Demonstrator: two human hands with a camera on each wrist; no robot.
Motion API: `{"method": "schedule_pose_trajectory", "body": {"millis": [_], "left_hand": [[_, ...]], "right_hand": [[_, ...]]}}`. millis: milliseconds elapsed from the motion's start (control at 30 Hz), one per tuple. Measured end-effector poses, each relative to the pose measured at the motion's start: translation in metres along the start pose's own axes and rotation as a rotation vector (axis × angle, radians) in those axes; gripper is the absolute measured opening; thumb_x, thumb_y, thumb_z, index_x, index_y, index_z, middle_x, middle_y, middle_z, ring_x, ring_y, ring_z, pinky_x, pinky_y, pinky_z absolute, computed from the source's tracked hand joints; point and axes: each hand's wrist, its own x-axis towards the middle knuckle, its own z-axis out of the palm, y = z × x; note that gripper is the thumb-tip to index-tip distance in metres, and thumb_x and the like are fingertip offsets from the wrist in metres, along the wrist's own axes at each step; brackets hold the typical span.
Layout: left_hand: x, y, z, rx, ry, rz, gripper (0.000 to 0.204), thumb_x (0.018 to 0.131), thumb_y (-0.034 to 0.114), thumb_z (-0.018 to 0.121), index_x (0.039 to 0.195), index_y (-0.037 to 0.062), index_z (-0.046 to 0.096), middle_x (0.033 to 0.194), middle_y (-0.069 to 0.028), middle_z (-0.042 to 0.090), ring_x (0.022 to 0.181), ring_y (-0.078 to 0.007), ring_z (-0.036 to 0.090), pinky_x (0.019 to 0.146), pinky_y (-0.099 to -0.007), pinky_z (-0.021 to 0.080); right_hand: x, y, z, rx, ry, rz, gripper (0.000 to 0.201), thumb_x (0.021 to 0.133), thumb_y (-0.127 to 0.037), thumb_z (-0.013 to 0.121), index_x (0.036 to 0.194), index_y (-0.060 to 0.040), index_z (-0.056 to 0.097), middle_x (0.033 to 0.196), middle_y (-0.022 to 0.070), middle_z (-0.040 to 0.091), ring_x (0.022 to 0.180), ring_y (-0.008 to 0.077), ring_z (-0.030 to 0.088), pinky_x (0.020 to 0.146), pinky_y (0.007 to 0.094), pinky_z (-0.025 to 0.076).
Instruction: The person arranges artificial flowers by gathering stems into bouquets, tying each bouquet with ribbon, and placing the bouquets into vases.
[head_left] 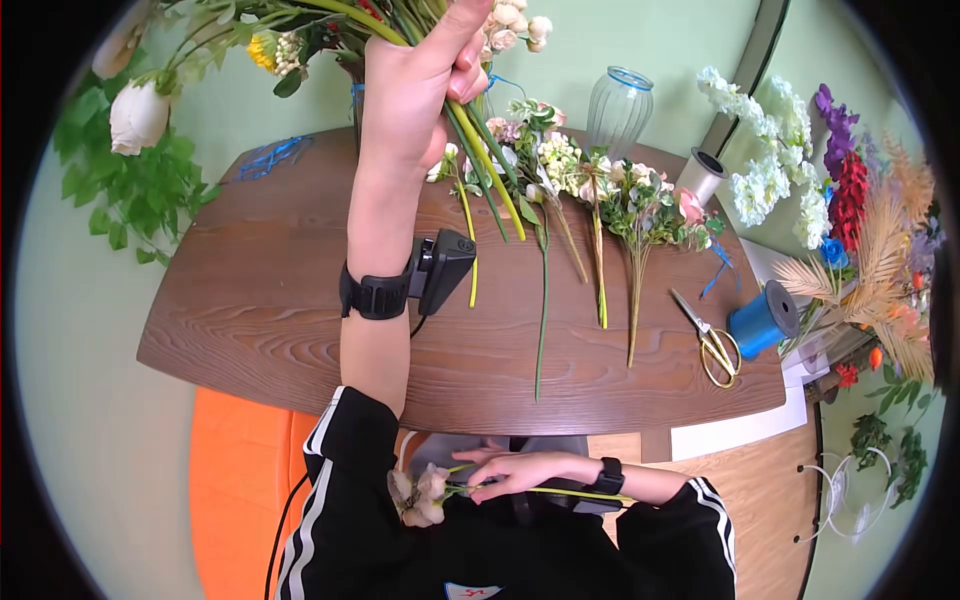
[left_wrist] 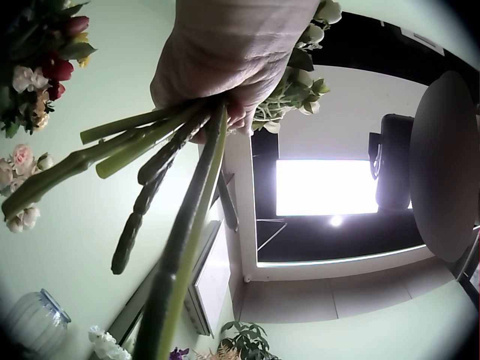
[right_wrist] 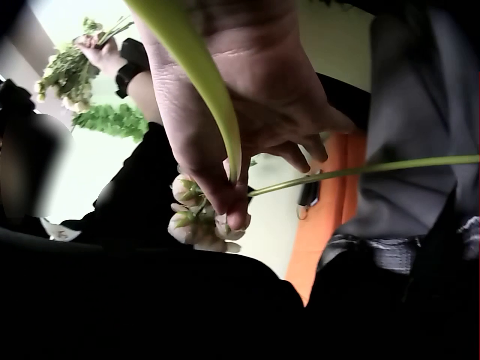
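Observation:
In the head view the left hand (head_left: 405,100) is raised at the top, fingers curled round a bundle of green stems (head_left: 490,165) whose cut ends point down. A white rose (head_left: 140,117) and a yellow flower (head_left: 262,52) hang to its left. The left wrist view shows the thick stems (left_wrist: 176,232) coming out of the left hand (left_wrist: 229,56). Low in front of the body, the right hand (head_left: 520,472) pinches thin stems with pale blooms (head_left: 425,497). In the right wrist view the right hand (right_wrist: 255,97) has thumb and finger on them, beside the blooms (right_wrist: 196,225).
On the brown table (head_left: 260,310) lie several flower stems (head_left: 633,290), scissors (head_left: 717,345), a blue ribbon spool (head_left: 763,320) and a white spool (head_left: 702,177). A glass vase (head_left: 620,110) stands at the back. More flowers (head_left: 850,200) are at the right; an orange seat (head_left: 240,480) is below.

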Motion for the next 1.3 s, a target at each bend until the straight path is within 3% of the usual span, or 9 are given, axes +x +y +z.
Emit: {"method": "schedule_pose_trajectory", "body": {"millis": [200, 300, 733, 933, 967, 1033, 1100, 1200, 1300], "left_hand": [[0.001, -0.002, -0.002, -0.022, -0.003, -0.010, 0.022, 0.080, 0.023, 0.056, 0.091, 0.0059, 0.048, 0.051, 0.0049, 0.034, 0.037, -0.0023, 0.029, 0.035, -0.0156, 0.023], [0.003, -0.006, -0.007, 0.054, -0.079, 0.074, 0.032, 0.083, 0.024, 0.050, 0.100, -0.0025, 0.046, 0.052, 0.0052, 0.031, 0.038, 0.0002, 0.027, 0.037, -0.0162, 0.020], [-0.001, -0.004, -0.002, 0.005, -0.157, -0.038, 0.033, 0.083, 0.025, 0.051, 0.099, -0.0028, 0.044, 0.051, 0.0049, 0.032, 0.037, -0.0009, 0.027, 0.036, -0.0154, 0.022], [-0.004, -0.014, 0.005, -0.120, -0.161, -0.119, 0.029, 0.081, 0.025, 0.054, 0.096, 0.0009, 0.047, 0.054, 0.0030, 0.037, 0.041, -0.0025, 0.032, 0.036, -0.0158, 0.025], [-0.006, -0.018, 0.013, -0.198, -0.103, -0.128, 0.028, 0.077, 0.026, 0.059, 0.089, 0.0024, 0.052, 0.054, 0.0033, 0.039, 0.042, -0.0016, 0.034, 0.035, -0.0147, 0.025], [-0.012, -0.020, 0.021, -0.168, -0.169, -0.161, 0.032, 0.078, 0.027, 0.058, 0.095, 0.0012, 0.048, 0.057, 0.0025, 0.040, 0.043, -0.0028, 0.034, 0.039, -0.0158, 0.027], [-0.015, -0.026, 0.028, -0.213, -0.192, -0.173, 0.031, 0.078, 0.026, 0.058, 0.094, 0.0002, 0.048, 0.056, 0.0029, 0.039, 0.043, -0.0028, 0.033, 0.039, -0.0160, 0.027], [-0.018, -0.031, 0.033, -0.161, -0.206, -0.192, 0.028, 0.083, 0.019, 0.051, 0.100, -0.0005, 0.041, 0.058, 0.0024, 0.039, 0.042, -0.0029, 0.031, 0.040, -0.0176, 0.025], [-0.020, -0.035, 0.032, -0.194, -0.226, -0.177, 0.027, 0.075, 0.017, 0.062, 0.090, -0.0010, 0.050, 0.058, 0.0008, 0.047, 0.041, -0.0030, 0.037, 0.037, -0.0164, 0.025]], "right_hand": [[0.004, 0.018, 0.017, 0.338, -0.080, -0.027, 0.022, 0.084, -0.022, 0.047, 0.081, -0.0015, 0.054, 0.076, 0.0073, 0.049, 0.074, 0.0176, 0.048, 0.067, 0.0282, 0.037], [-0.002, -0.006, -0.003, 0.314, -0.041, -0.075, 0.021, 0.084, -0.019, 0.047, 0.082, 0.0011, 0.052, 0.077, 0.0087, 0.047, 0.070, 0.0195, 0.048, 0.063, 0.0289, 0.037], [-0.072, -0.138, -0.092, -0.100, 0.245, -0.203, 0.014, 0.081, -0.014, 0.052, 0.086, -0.0017, 0.055, 0.081, 0.0103, 0.047, 0.075, 0.0240, 0.049, 0.065, 0.0315, 0.041], [-0.092, -0.175, -0.138, 0.211, 1.123, -0.160, 0.023, 0.081, -0.016, 0.049, 0.096, 0.0008, 0.051, 0.094, 0.0075, 0.053, 0.090, 0.0146, 0.049, 0.073, 0.0279, 0.042], [-0.093, -0.179, -0.156, 0.015, 1.115, -0.187, 0.026, 0.083, -0.022, 0.046, 0.094, 0.0011, 0.050, 0.088, 0.0055, 0.051, 0.082, 0.0111, 0.046, 0.068, 0.0249, 0.039], [-0.072, -0.185, -0.190, 0.074, 1.029, -0.555, 0.024, 0.085, -0.027, 0.041, 0.075, -0.0045, 0.041, 0.071, 0.0039, 0.037, 0.062, 0.0111, 0.034, 0.057, 0.0218, 0.029], [-0.061, -0.191, -0.211, 0.132, 1.046, -0.632, 0.023, 0.087, -0.025, 0.037, 0.075, -0.0058, 0.036, 0.072, 0.0038, 0.036, 0.060, 0.0103, 0.031, 0.054, 0.0218, 0.026], [-0.042, -0.197, -0.227, 0.093, 1.172, -0.544, 0.025, 0.088, -0.028, 0.035, 0.075, -0.0065, 0.038, 0.069, 0.0018, 0.037, 0.058, 0.0087, 0.030, 0.053, 0.0210, 0.026], [-0.029, -0.185, -0.237, 0.038, 1.129, -0.422, 0.029, 0.089, -0.030, 0.031, 0.079, -0.0053, 0.043, 0.066, -0.0009, 0.039, 0.058, 0.0071, 0.032, 0.052, 0.0194, 0.027]]}}
